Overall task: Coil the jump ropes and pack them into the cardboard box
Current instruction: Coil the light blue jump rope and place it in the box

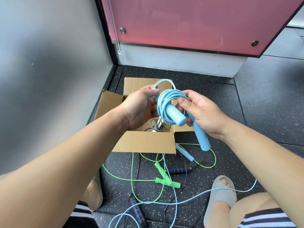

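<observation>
Fingers of the right hand [202, 112] curl round the coiled blue jump rope [164, 102] and one of its handles. The left hand [139, 107] pinches a loop at the top of the coil. The bundle is held above the open cardboard box [144, 142], where a grey rope [155, 126] lies. A green rope [162, 175] and a black rope [180, 170] tangle on the floor [246, 112] beside it.

The single head-worn camera looked forward and steeply down along both forearms [69, 162], near enough that the left hand [139, 107] and right hand [205, 112], gripping the blue jump rope [165, 102], sat mid-frame. The cardboard box [144, 143] lay just beyond and below the hands, the sandalled foot [220, 195] nearer than them, at the bottom edge.
</observation>
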